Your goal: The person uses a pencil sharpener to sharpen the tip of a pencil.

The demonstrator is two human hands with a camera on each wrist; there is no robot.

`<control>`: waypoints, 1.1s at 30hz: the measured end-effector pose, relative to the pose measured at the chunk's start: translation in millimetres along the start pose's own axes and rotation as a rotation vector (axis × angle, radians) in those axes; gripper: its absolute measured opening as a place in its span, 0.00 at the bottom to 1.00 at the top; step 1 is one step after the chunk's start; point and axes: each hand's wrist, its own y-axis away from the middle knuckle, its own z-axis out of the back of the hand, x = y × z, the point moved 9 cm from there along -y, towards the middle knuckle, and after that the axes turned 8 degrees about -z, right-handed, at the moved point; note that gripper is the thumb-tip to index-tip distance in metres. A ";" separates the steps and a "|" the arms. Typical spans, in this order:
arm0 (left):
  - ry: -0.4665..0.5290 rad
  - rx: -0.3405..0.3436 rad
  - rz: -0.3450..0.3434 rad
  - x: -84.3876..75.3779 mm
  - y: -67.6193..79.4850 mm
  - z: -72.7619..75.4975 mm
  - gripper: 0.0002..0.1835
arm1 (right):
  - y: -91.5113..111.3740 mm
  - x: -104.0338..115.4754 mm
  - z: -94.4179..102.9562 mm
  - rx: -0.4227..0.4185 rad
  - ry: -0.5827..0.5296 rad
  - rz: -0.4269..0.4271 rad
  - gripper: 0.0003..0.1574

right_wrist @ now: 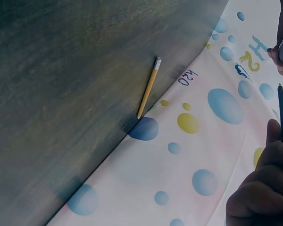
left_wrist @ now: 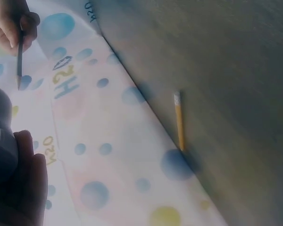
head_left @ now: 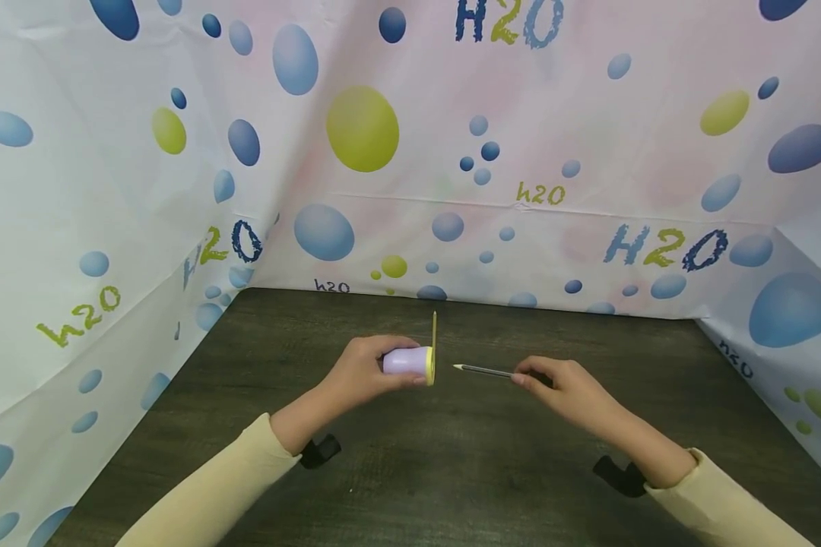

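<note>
Before a bubble-printed backdrop [head_left: 438, 178], over a dark wooden tabletop [head_left: 417, 479], the left hand [head_left: 358, 371] grips a lilac container [head_left: 405, 362], a yellow pencil [head_left: 434, 328] lies beyond, and the right hand [head_left: 566, 389] pinches a dark pencil [head_left: 487, 371] pointing toward the container.

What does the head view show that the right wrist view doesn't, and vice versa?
Head only: cream sleeves and black wrist mounts.

Right wrist only: the pale end of the yellow pencil.

Both: that pencil's shaft, dark tabletop, bubble-print backdrop, left hand holding the yellow-rimmed lavender cylinder, right hand pinching the dark pencil.
</note>
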 end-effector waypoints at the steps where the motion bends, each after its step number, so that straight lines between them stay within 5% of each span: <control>1: -0.001 -0.001 0.001 0.0 0.6 0.1 0.22 | -0.1 -1.1 -0.5 -0.002 -0.006 -0.002 0.16; 15: 0.051 -0.007 0.060 6.1 10.1 1.4 0.21 | -9.6 -23.0 -13.6 0.013 -0.139 -0.048 0.18; 33: 0.023 0.016 0.074 11.0 13.3 -3.9 0.22 | -32.7 -45.1 -31.4 0.229 -0.333 -0.117 0.23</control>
